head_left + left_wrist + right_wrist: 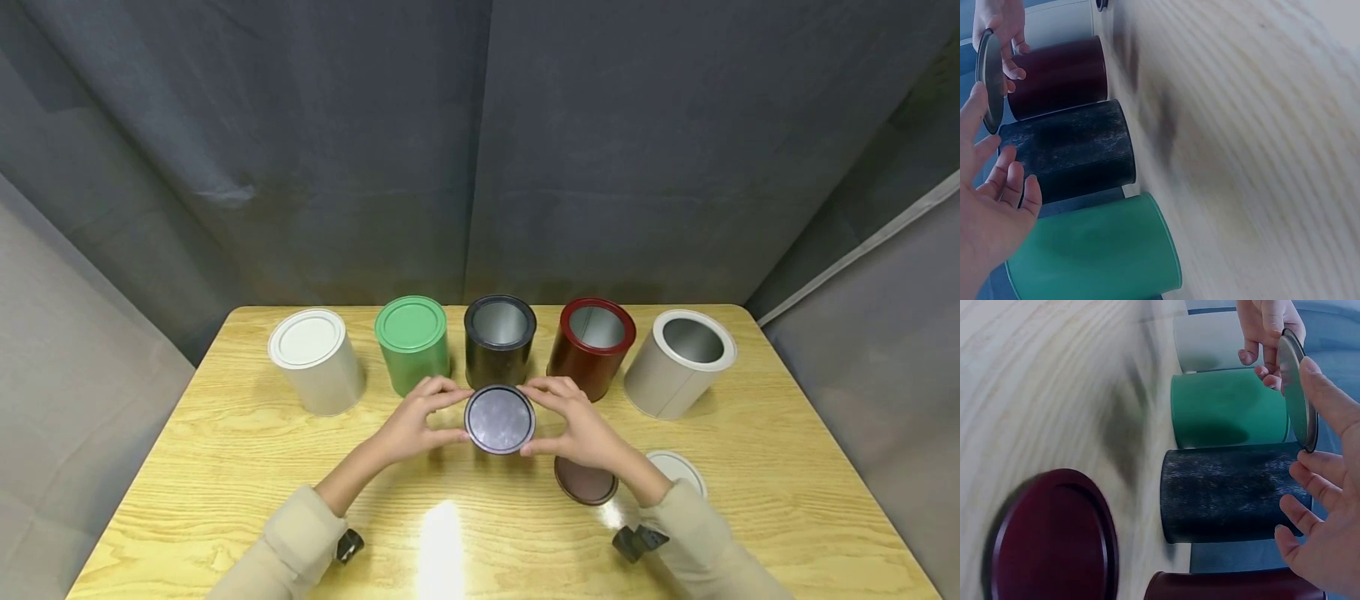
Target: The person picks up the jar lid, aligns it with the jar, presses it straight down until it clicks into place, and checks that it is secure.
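Between both hands a round black can lid (499, 419) is held up above the table, in front of the open black can (500, 342). My left hand (423, 419) pinches its left edge between thumb and fingers. On the opposite edge my right hand (573, 423) grips it the same way. In the right wrist view the lid (1297, 394) stands edge-on, with its shiny metal underside facing the table. The black can's side (1229, 494) looks scuffed there. A dark red lid (585, 481) lies on the table below the right hand.
A white can (322, 375) and a green can (414, 350), both lidded, stand to the left. Open at the top are the red can (588, 358) and the right-hand white can (667, 383). A white lid (678, 468) lies partly under the right forearm. Grey curtains (480, 167) hang behind.
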